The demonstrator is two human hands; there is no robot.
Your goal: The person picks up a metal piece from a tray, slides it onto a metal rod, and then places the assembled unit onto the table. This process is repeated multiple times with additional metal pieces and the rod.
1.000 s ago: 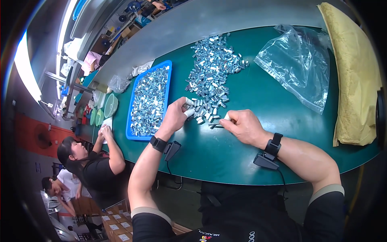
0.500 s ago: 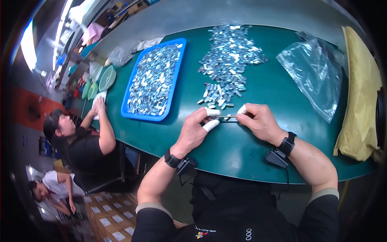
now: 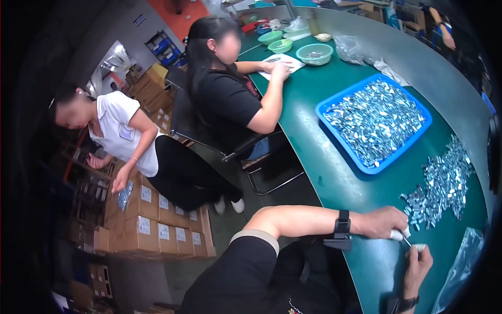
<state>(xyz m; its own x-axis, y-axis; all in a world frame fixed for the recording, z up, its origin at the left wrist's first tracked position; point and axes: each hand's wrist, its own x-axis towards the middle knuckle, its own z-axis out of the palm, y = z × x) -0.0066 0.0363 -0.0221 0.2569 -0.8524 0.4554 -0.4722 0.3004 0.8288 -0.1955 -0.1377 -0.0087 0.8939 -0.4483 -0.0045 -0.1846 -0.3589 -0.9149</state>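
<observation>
My left hand (image 3: 384, 222), with white wraps on its fingertips, is closed at the near end of the small metal pieces (image 3: 444, 180), which lie in a loose pile on the green table. Its fingertips pinch together, but what sits between them is too small to make out. From them a thin metal rod (image 3: 407, 240) runs to my right hand (image 3: 419, 264), whose thumb and wrapped finger grip its other end. Beyond my left hand, a blue tray (image 3: 372, 170) is filled with more of these pieces.
A clear plastic bag (image 3: 463, 272) lies right of my hands. Farther left, a seated co-worker (image 3: 225, 99) handles things on a white sheet beside green bowls (image 3: 315, 62). A standing person (image 3: 128, 136) holds a small bag near stacked cartons (image 3: 151, 230).
My view has swung left, so the tray, pile and hands appear farther right and the co-workers show larger. Both hands stay together at the rod by the pile.
</observation>
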